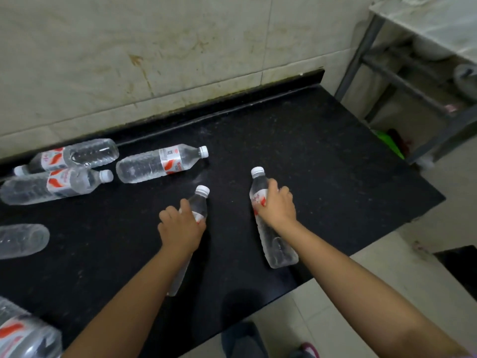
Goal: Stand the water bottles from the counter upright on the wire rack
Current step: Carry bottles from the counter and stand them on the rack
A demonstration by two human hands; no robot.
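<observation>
While the left hand wraps one water bottle, right hand clasped round another bottle, black counter beneath both, stained tiled wall beyond.

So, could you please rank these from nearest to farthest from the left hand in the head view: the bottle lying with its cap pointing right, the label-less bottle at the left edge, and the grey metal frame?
From the left hand:
1. Bottle with cap pointing right, lying just beyond the hand.
2. Label-less bottle, far left on the black counter.
3. Grey metal frame, top right past the counter's end.
</observation>
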